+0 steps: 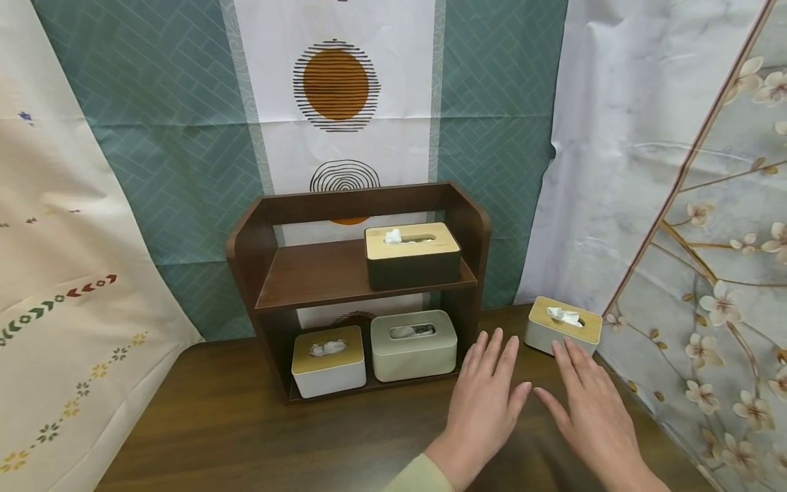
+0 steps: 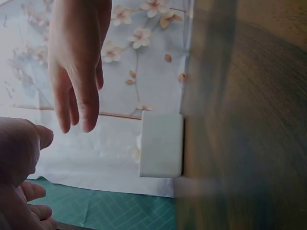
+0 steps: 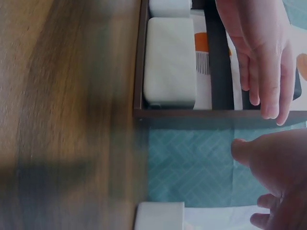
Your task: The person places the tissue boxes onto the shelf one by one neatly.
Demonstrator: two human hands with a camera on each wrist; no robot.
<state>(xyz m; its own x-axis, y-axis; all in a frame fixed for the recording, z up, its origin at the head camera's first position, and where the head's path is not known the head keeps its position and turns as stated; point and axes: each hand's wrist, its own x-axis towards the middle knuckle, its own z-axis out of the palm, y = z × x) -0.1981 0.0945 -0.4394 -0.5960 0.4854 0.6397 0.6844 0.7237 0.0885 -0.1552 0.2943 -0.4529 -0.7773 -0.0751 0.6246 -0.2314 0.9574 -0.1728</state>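
Observation:
A white tissue box with a wooden lid [image 1: 562, 322] stands on the table right of the shelf, a tissue poking from its slot. My right hand [image 1: 587, 403] is nearest to it, fingers extended and nothing in its grasp; whether its fingertips touch the box cannot be told from the head view. Beside it my left hand [image 1: 482, 396] is held up with straight fingers, holding nothing, in front of the shelf's right side. The left wrist view shows the same box [image 2: 161, 144] apart from both hands. In the right wrist view its end [image 3: 159, 216] shows at the bottom.
A dark brown two-tier shelf [image 1: 320, 273] stands at the back. Its upper tier holds a black tissue box with a wooden lid [image 1: 413, 256]. Below are a square white box with a wooden lid [image 1: 328, 361] and a beige tissue box [image 1: 414, 346]. Fabric hangs around the table [image 1: 246, 437].

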